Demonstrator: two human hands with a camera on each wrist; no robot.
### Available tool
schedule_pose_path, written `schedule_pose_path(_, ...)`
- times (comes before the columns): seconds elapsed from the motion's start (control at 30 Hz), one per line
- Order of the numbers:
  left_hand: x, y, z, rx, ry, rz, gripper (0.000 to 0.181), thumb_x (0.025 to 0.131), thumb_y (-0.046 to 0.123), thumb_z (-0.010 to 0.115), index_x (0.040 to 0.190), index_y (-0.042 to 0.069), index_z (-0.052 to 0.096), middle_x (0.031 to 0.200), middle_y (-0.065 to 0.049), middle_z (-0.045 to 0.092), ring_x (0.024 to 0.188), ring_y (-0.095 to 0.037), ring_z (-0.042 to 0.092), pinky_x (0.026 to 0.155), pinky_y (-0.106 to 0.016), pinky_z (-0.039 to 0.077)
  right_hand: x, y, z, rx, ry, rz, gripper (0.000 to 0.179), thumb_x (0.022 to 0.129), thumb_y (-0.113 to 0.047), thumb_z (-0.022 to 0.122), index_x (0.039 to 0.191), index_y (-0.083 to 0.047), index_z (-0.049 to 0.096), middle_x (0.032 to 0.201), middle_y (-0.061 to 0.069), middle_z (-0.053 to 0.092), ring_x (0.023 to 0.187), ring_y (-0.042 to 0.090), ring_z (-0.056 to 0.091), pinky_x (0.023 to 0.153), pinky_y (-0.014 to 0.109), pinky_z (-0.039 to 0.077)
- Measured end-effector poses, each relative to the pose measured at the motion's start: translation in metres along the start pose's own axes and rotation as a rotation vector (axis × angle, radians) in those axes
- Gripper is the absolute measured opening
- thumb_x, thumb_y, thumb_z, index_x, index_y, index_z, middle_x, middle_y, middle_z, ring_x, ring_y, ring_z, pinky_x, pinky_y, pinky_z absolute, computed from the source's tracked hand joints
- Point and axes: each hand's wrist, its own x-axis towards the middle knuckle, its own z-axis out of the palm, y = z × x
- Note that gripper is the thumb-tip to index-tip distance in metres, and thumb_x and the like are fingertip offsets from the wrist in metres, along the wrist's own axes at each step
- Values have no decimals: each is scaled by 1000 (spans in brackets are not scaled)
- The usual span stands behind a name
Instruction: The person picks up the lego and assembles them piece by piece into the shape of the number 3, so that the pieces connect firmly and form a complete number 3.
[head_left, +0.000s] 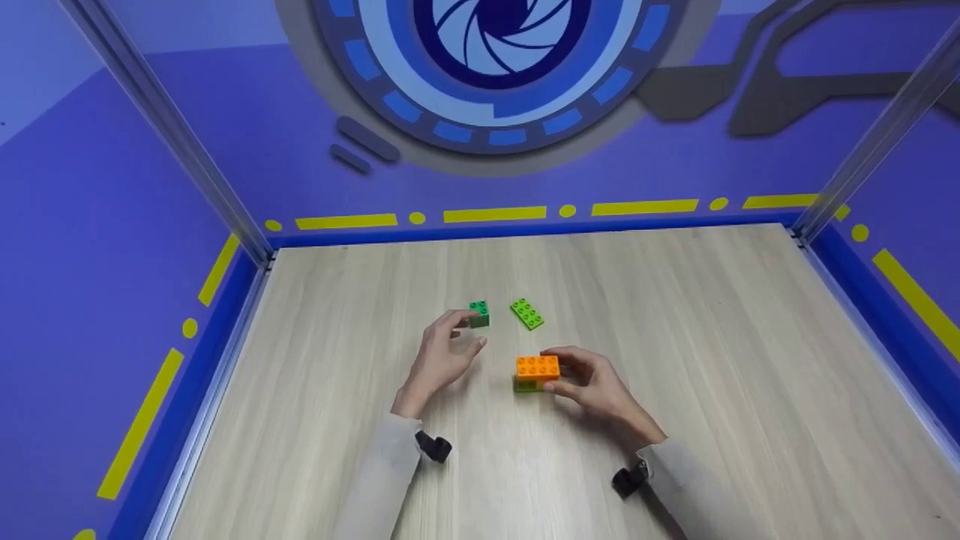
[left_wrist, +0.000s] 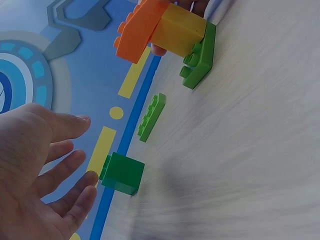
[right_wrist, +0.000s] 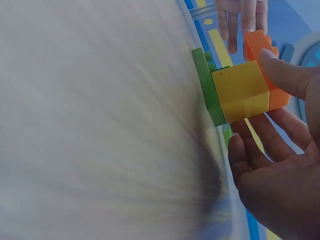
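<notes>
My right hand grips a small stack of toy building bricks, thumb on the near side and fingers round the far side. An orange brick tops the stack. Beneath it comes a yellow brick, offset over a longer green plate brick at the bottom. To the left, my left hand has loosely bent, spread fingers, its thumb well apart from them. Its fingertips are right at a dark green brick standing on the table, and nothing is held between them.
A flat light green brick lies studs up beyond the stack, right of the dark green one. The wooden tabletop is bounded by blue-purple printed panels at the back and both sides, with metal posts at the corners.
</notes>
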Motion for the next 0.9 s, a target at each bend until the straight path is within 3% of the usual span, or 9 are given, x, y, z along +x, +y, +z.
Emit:
schedule_pose_path(0.17,5,-3,-1,-11,29,7,48,100,13,76,144,1,61,141,-19,64,130,-41,62,109,-52,54,-2,2,0,72,-17,41,58,94,-14,82,147,-1,61,148,20,64,133,29,64,108,22,52)
schedule_pose_path(0.33,11,-6,-3,-15,26,-20,52,99,14,77,147,5,58,146,-16,61,134,-40,59,112,-51,52,0,4,-2,100,-25,44,58,95,-11,80,148,1,60,150,22,61,135,27,64,109,22,52)
schedule_pose_path(0.57,20,-11,-4,-18,20,-47,55,99,17,78,150,10,57,150,-12,58,136,-37,58,113,-49,52,0,6,-2,153,-29,78,57,95,-10,80,147,2,60,149,24,62,126,12,67,106,21,53)
schedule_pose_path(0.77,27,-15,-3,-26,7,-23,56,98,15,78,150,7,56,150,-16,57,136,-41,56,114,-53,50,0,6,-2,216,-15,105,56,95,-8,81,145,2,60,145,22,64,123,13,67,104,23,55)
schedule_pose_path(0.9,30,-18,-1,-16,-7,-42,57,99,16,77,151,8,55,150,-15,57,137,-40,56,114,-53,50,-1,8,-3,242,-14,96,53,95,-5,79,143,3,58,140,18,67,121,16,67,101,25,57)
